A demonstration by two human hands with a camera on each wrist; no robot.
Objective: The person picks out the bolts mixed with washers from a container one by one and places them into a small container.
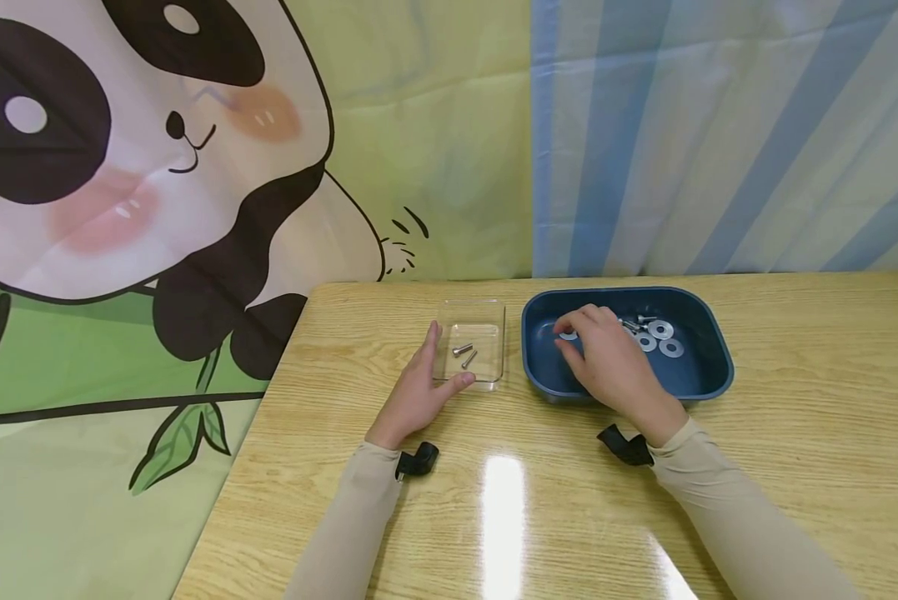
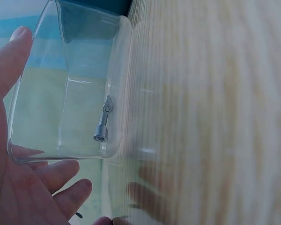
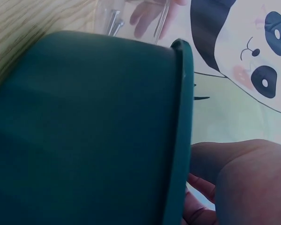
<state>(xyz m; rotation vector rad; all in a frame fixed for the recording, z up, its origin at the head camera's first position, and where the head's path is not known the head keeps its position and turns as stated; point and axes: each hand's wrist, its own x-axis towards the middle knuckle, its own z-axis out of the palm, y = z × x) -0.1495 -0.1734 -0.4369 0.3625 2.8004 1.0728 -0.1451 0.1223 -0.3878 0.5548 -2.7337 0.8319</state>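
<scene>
A clear plastic box (image 1: 489,377) stands on the table with two metal screws (image 1: 464,351) inside. My left hand (image 1: 416,390) lies around its left and near sides, fingers straight, thumb across the near corner. In the left wrist view, the box (image 2: 42,108) sits between thumb and fingers. My right hand (image 1: 614,362) reaches into a dark blue bin (image 1: 692,382), thumb and index finger curved and apart. A flat washer (image 1: 569,336) shows between those fingertips; contact with it cannot be made out. The right wrist view shows mostly the bin's outer wall (image 3: 93,126), hiding the fingertips.
Several washers (image 1: 670,347) and screws (image 1: 632,326) lie in the bin to the right of my hand. The wooden table (image 1: 561,517) ends at a printed curtain (image 1: 449,167) behind and on the left. A narrow strip of tabletop separates box and bin.
</scene>
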